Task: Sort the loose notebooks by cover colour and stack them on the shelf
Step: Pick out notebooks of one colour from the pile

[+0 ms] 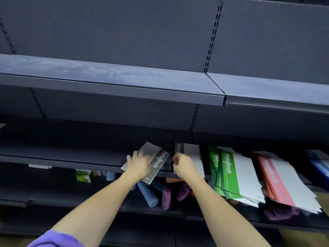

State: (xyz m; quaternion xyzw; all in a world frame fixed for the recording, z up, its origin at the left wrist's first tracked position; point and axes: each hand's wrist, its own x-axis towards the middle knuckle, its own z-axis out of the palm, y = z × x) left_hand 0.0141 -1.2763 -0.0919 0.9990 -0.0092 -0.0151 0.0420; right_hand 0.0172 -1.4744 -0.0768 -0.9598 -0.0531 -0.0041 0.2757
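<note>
- Dark shelf [74,154]: holds every notebook, front edge toward the person.
- Green notebooks [235,177] and pink notebooks [277,182]: stacks at right, overhanging the edge.
- Black-banded notebook [161,162]: long axis diagonal, far end leaning left; left hand [139,164] lies on it, fingers spread.
- Second black-banded notebook [191,151]: long axis front to back; right hand [183,166] curled at its spine, grip unclear.

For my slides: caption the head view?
Hands arranging black notebooks beside green and red stacks.

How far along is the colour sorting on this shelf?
Done: green notebooks and red notebooks sit grouped, though fanned untidily. In hand: left hand rests on a tilted black notebook; right hand is at the black pile. Left: adding it, squaring stacks.
</note>
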